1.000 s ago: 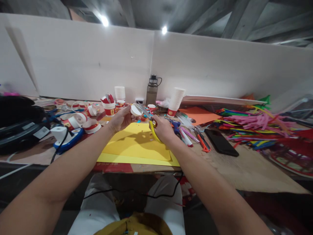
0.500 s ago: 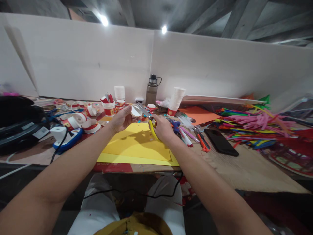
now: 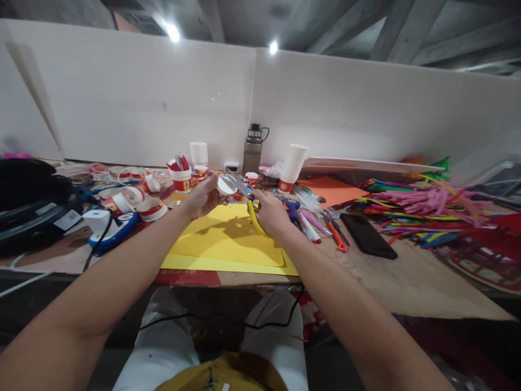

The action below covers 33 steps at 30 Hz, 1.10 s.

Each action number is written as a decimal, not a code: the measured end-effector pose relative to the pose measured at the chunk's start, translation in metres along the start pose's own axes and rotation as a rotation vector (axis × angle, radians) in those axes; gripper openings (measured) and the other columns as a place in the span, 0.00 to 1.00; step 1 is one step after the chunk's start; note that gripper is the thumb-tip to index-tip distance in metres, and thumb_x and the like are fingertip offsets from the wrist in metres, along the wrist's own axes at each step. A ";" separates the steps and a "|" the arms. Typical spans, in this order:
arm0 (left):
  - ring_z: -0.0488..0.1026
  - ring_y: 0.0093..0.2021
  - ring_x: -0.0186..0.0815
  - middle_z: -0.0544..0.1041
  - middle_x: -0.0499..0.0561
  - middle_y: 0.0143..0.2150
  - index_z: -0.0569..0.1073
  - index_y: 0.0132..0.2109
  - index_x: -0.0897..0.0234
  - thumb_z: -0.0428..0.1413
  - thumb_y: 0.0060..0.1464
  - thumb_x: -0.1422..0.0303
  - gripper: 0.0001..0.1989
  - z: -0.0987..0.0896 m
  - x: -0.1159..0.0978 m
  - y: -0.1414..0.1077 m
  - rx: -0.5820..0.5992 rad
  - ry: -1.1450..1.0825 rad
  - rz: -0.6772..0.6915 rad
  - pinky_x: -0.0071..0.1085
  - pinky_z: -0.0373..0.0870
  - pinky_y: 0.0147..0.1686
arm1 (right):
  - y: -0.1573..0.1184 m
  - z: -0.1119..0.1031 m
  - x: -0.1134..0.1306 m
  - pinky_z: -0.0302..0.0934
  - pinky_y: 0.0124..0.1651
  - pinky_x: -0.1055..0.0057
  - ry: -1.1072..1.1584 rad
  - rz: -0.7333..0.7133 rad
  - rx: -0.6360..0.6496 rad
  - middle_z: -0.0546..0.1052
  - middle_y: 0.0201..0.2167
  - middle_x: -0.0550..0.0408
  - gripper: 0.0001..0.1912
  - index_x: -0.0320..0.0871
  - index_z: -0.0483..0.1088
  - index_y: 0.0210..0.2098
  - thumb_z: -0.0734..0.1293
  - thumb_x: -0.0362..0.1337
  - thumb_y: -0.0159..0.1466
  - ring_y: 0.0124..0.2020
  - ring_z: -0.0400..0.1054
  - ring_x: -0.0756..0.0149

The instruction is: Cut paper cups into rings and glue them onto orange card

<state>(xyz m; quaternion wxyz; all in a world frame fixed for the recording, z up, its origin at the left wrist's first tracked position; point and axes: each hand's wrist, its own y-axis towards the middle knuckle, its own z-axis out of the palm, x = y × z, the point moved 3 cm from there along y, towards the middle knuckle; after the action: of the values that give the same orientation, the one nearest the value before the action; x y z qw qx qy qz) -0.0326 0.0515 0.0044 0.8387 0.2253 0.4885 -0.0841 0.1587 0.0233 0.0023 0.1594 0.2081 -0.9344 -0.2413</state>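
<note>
Beneath bright lamps and grey ceiling beams, a white partition (image 3: 134,103) backs a crowded worktable (image 3: 391,282) where a seated person in white trousers works on a small paper piece with both arms stretched forward. The left hand (image 3: 203,197) pinches a white paper disc (image 3: 225,185) by its edge between thumb and fingers, holding it up beyond the far end of the yellow sheets (image 3: 228,247). The right hand (image 3: 272,213) is curled around the yellow handles of a pair of scissors (image 3: 245,189), whose metal blades reach to the disc; whether they are biting into the paper cannot be told. At left, red-and-white cut cup rings (image 3: 152,208) sit near a blue power strip (image 3: 118,232). Behind the hands stand a red-and-white cup (image 3: 180,181) filled with red scraps, a grey drink bottle (image 3: 253,156) and a tilted stack of paper cups (image 3: 293,165). To the right lie an orange sheet (image 3: 331,191), markers (image 3: 310,229), a black phone (image 3: 368,236) and a heap of brightly coloured craft stems (image 3: 427,202).
</note>
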 end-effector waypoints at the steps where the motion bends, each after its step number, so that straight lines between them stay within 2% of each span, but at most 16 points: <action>1: 0.75 0.25 0.32 0.80 0.58 0.35 0.72 0.46 0.70 0.53 0.56 0.51 0.24 -0.001 0.000 0.000 -0.002 0.003 -0.002 0.24 0.70 0.22 | 0.000 0.000 0.000 0.57 0.38 0.69 -0.002 -0.007 0.000 0.74 0.40 0.48 0.20 0.46 0.67 0.54 0.61 0.42 0.63 0.37 0.67 0.60; 6: 0.75 0.25 0.32 0.80 0.57 0.34 0.72 0.46 0.69 0.47 0.57 0.47 0.27 -0.001 -0.002 0.001 -0.035 -0.003 -0.031 0.24 0.69 0.21 | 0.001 0.001 0.002 0.56 0.38 0.70 -0.009 -0.003 0.015 0.75 0.37 0.50 0.19 0.48 0.68 0.52 0.62 0.42 0.62 0.37 0.68 0.60; 12: 0.77 0.28 0.34 0.79 0.56 0.32 0.72 0.43 0.69 0.46 0.58 0.48 0.26 0.009 -0.008 -0.001 -0.040 -0.008 0.008 0.24 0.68 0.21 | 0.001 0.000 0.002 0.55 0.35 0.71 0.011 0.018 0.013 0.76 0.33 0.50 0.15 0.46 0.70 0.47 0.61 0.41 0.62 0.34 0.68 0.61; 17: 0.76 0.28 0.33 0.79 0.54 0.31 0.71 0.44 0.68 0.49 0.60 0.54 0.20 0.007 -0.008 -0.001 -0.096 -0.039 0.029 0.23 0.68 0.21 | 0.002 0.003 -0.001 0.55 0.35 0.71 0.028 -0.001 -0.002 0.76 0.36 0.51 0.17 0.47 0.69 0.50 0.61 0.41 0.63 0.35 0.68 0.62; 21: 0.76 0.25 0.33 0.79 0.55 0.31 0.72 0.42 0.68 0.50 0.60 0.56 0.17 0.002 0.000 0.000 -0.056 -0.041 -0.023 0.24 0.69 0.20 | 0.002 0.005 -0.002 0.57 0.37 0.71 0.050 -0.001 -0.005 0.73 0.40 0.48 0.20 0.47 0.67 0.54 0.61 0.42 0.63 0.35 0.67 0.62; 25: 0.75 0.25 0.33 0.79 0.55 0.30 0.72 0.40 0.69 0.50 0.61 0.56 0.18 0.001 0.005 0.000 -0.032 -0.029 -0.079 0.25 0.70 0.21 | 0.001 0.005 -0.002 0.59 0.38 0.70 0.041 0.009 0.023 0.71 0.41 0.46 0.22 0.45 0.66 0.55 0.62 0.41 0.63 0.36 0.66 0.61; 33: 0.75 0.24 0.32 0.79 0.55 0.32 0.73 0.44 0.69 0.47 0.61 0.54 0.21 0.003 -0.001 -0.001 -0.030 -0.027 -0.047 0.24 0.70 0.21 | 0.001 0.003 0.000 0.57 0.38 0.70 0.002 -0.013 0.016 0.74 0.41 0.48 0.21 0.47 0.66 0.55 0.62 0.42 0.63 0.37 0.67 0.60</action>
<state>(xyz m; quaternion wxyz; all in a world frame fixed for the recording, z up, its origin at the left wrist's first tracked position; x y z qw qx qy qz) -0.0308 0.0493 0.0059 0.8464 0.2001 0.4834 -0.0996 0.1574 0.0253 0.0005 0.1571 0.2154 -0.9348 -0.2347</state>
